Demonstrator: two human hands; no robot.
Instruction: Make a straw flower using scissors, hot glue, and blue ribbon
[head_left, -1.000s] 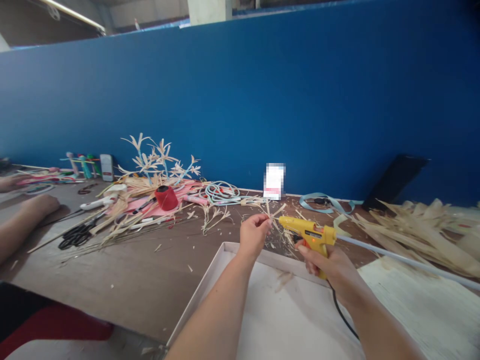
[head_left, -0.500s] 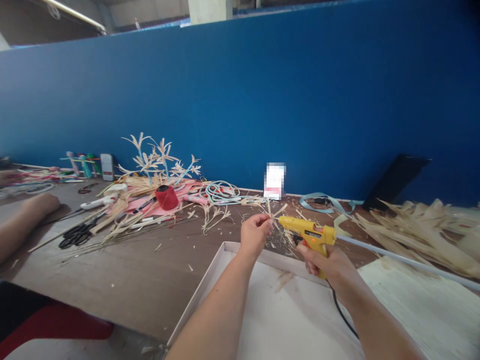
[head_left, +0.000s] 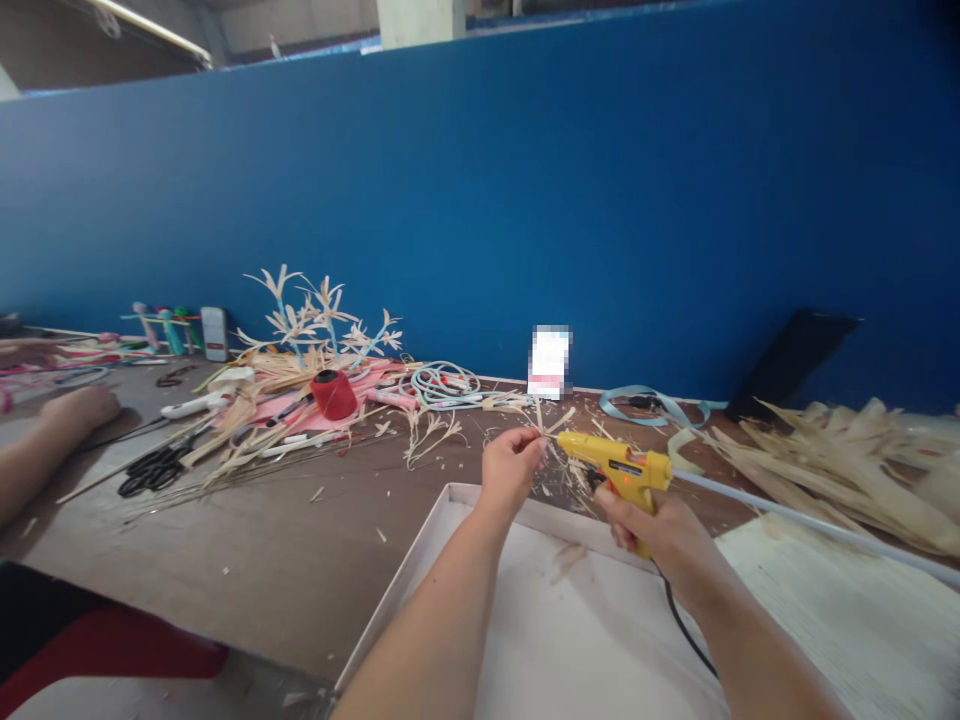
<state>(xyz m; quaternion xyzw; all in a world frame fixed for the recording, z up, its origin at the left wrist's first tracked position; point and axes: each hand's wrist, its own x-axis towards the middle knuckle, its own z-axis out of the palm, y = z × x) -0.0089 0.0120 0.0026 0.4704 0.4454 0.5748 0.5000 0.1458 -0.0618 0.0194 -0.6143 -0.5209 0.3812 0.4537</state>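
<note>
My right hand (head_left: 649, 520) is wrapped round the grip of a yellow hot glue gun (head_left: 611, 462), which points left. A long pale glue stick (head_left: 795, 518) sticks out of its back end. Just left of the nozzle, my left hand (head_left: 514, 462) pinches a small pale husk flower (head_left: 541, 415), its thin petals spreading above the fingertips. Nozzle and flower are very close; whether they touch I cannot tell. Both forearms reach over a shallow white box lid (head_left: 540, 640). Scraps of dried husk (head_left: 559, 485) lie on the table below the hands.
To the left lie black scissors (head_left: 154, 468), a red spool (head_left: 333, 395), a white glue gun (head_left: 199, 403) and finished husk flowers (head_left: 326, 300). A phone (head_left: 549, 362) leans on the blue partition (head_left: 480, 200). Dried husks (head_left: 847, 465) heap at right. Another person's arm (head_left: 56, 440) rests at far left.
My hands, the glue gun and the flower stay almost still. At far left, another person's hand and some pink material have shifted slightly.
</note>
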